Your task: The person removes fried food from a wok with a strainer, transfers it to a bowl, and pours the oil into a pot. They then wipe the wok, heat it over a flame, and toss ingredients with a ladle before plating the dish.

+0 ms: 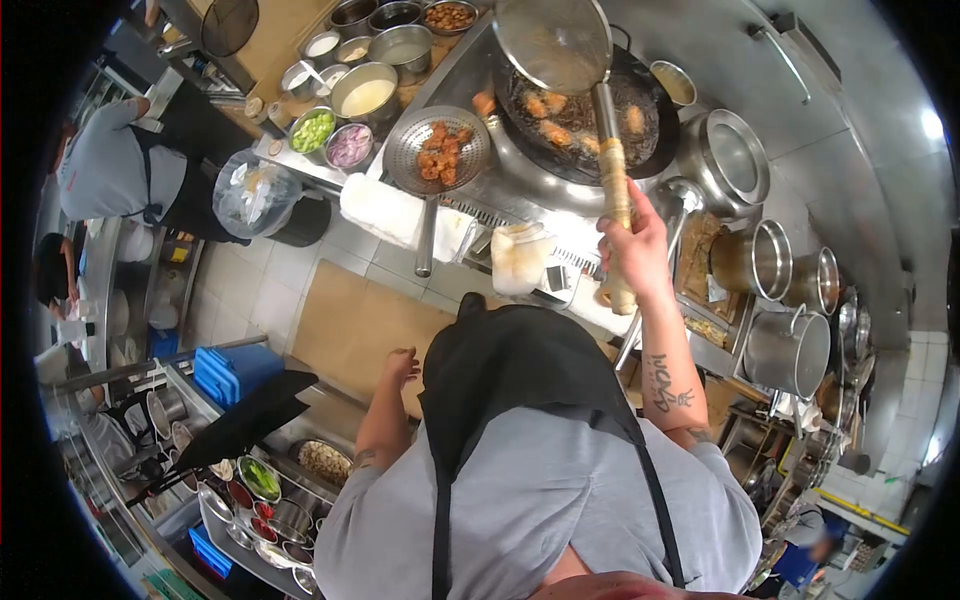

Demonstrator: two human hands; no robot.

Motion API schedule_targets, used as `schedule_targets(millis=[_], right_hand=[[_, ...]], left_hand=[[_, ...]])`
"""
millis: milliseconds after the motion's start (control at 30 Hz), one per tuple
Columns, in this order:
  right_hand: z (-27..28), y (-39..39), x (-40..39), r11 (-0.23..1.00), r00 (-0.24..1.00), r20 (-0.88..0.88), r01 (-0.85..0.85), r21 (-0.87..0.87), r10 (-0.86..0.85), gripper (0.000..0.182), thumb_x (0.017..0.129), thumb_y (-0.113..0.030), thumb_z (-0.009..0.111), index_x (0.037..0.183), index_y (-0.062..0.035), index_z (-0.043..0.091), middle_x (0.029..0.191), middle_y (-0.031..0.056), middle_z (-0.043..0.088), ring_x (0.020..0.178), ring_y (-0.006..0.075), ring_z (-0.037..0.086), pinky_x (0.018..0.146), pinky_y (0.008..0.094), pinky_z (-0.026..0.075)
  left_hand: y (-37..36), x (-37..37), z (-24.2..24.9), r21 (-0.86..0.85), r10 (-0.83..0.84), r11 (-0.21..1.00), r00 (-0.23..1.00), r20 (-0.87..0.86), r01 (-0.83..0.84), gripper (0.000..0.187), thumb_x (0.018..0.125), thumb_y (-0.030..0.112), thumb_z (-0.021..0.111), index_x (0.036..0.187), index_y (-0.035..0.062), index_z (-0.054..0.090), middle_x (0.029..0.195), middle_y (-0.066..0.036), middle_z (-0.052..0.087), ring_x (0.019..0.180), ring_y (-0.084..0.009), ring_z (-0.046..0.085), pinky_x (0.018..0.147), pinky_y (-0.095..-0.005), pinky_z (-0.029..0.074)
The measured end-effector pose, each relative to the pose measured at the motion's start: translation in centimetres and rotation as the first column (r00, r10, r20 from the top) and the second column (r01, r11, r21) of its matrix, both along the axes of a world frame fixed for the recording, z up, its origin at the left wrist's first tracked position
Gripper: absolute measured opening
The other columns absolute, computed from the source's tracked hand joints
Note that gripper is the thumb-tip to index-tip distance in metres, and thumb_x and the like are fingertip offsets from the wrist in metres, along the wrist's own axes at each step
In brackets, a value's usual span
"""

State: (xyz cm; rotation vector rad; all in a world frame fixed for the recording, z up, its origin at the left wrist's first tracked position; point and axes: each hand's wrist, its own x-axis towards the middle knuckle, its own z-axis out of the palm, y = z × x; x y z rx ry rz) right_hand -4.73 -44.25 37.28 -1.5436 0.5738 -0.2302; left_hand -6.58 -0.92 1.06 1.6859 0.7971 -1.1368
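Observation:
My right hand (pixel 636 245) is wrapped round the long handle of a round mesh strainer (pixel 553 42). The strainer's head is over the back left part of a black wok (pixel 655 95), where several browned pieces (pixel 556 132) lie in dark oil. My left hand (pixel 403 366) hangs low at my side, away from the counter; its fingers look partly curled and too small to read. A perforated ladle (pixel 400 150) rests left of the wok with fried pieces (pixel 441 152) in it, its handle sticking out over the counter's front edge.
Bowls of chopped green (pixel 312 130) and purple pieces (pixel 349 146) stand left of the ladle. Metal pots (pixel 787 350) line the right side. White cloths (pixel 385 210) lie along the front edge. A co-worker (pixel 110 165) stands at the far left, beside a bagged bin (pixel 255 195).

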Motion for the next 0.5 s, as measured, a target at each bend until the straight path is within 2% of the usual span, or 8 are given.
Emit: schedule_targets(millis=[100,167,200,300,367,400,433,500], right_hand=[[0.4,-2.9,-0.1,0.996,0.996,0.016,0.084,0.017,-0.084,0.072,0.083,0.003,0.057,0.149,-0.0064,0.031,0.075,0.0058,0.061,0.049,0.0106,0.053,0.042,0.0267,0.046],[0.1,-4.9,-0.1,0.987,0.988,0.010,0.156,-0.048,-0.156,0.071,0.083,0.003,0.057,0.148,-0.0057,0.031,0.075,0.0060,0.061,0.050,0.0107,0.053,0.042,0.0266,0.046],[-0.3,-6.1,0.0,0.978,0.984,0.001,0.175,-0.111,-0.176,0.070,0.082,0.002,0.056,0.147,-0.0029,0.032,0.075,0.0065,0.061,0.051,0.0114,0.055,0.043,0.0267,0.046],[-3.4,-9.9,0.6,0.915,0.959,-0.032,0.258,-0.310,-0.282,0.068,0.082,0.000,0.053,0.147,0.0014,0.031,0.075,0.0080,0.063,0.052,0.0124,0.057,0.044,0.0285,0.047],[-4.8,-11.2,1.4,0.906,0.953,-0.069,0.256,-0.338,-0.295,0.064,0.082,0.000,0.053,0.143,0.0021,0.035,0.075,0.0081,0.062,0.052,0.0132,0.056,0.044,0.0292,0.047],[-4.8,-11.4,1.7,0.900,0.948,-0.088,0.258,-0.352,-0.306,0.061,0.082,-0.001,0.053,0.142,0.0025,0.037,0.075,0.0082,0.062,0.052,0.0136,0.056,0.045,0.0296,0.047],[-4.8,-11.6,2.0,0.932,0.951,-0.101,0.260,-0.252,-0.292,0.058,0.083,0.000,0.053,0.139,0.0028,0.039,0.075,0.0083,0.061,0.051,0.0143,0.055,0.045,0.0301,0.047],[-5.1,-11.5,2.8,0.967,0.959,-0.120,0.252,-0.042,-0.255,0.050,0.084,0.000,0.053,0.133,0.0035,0.043,0.074,0.0084,0.060,0.050,0.0158,0.054,0.045,0.0310,0.047]], left_hand=[[0.5,-0.7,0.2,0.005,-0.009,1.000,1.000,-0.025,0.009,0.043,0.096,0.034,0.056,0.125,0.0014,0.053,0.106,-0.016,0.064,0.077,-0.0241,0.063,0.067,-0.0394,0.051],[1.4,-1.1,-0.4,0.000,-0.042,0.999,0.998,-0.038,0.042,0.043,0.097,0.033,0.055,0.125,0.0008,0.053,0.107,-0.017,0.064,0.077,-0.0246,0.064,0.067,-0.0399,0.051],[2.4,-1.8,-3.0,-0.041,0.027,0.999,0.998,-0.051,-0.029,0.043,0.097,0.032,0.055,0.125,0.0002,0.053,0.109,-0.018,0.064,0.078,-0.0265,0.064,0.068,-0.0411,0.051],[3.3,-2.4,-4.3,-0.044,0.071,0.996,0.994,-0.079,-0.074,0.044,0.097,0.033,0.054,0.126,0.0001,0.052,0.112,-0.019,0.064,0.080,-0.0284,0.065,0.069,-0.0420,0.051],[4.2,-2.5,-4.4,-0.012,-0.242,0.970,0.968,0.066,0.243,0.044,0.097,0.033,0.054,0.127,0.0004,0.052,0.113,-0.020,0.064,0.080,-0.0290,0.065,0.069,-0.0423,0.051],[4.3,-2.1,-4.2,0.000,-0.309,0.951,0.946,0.097,0.311,0.045,0.097,0.033,0.054,0.128,0.0004,0.052,0.113,-0.019,0.064,0.080,-0.0289,0.065,0.069,-0.0421,0.051],[4.4,-1.6,-3.9,0.017,-0.374,0.927,0.918,0.129,0.375,0.045,0.097,0.033,0.054,0.128,0.0005,0.052,0.114,-0.019,0.064,0.080,-0.0287,0.065,0.069,-0.0418,0.052],[4.2,-0.9,-3.0,0.004,-0.291,0.956,0.951,0.105,0.292,0.045,0.097,0.033,0.054,0.128,0.0006,0.052,0.113,-0.019,0.064,0.079,-0.0275,0.065,0.067,-0.0404,0.051]])
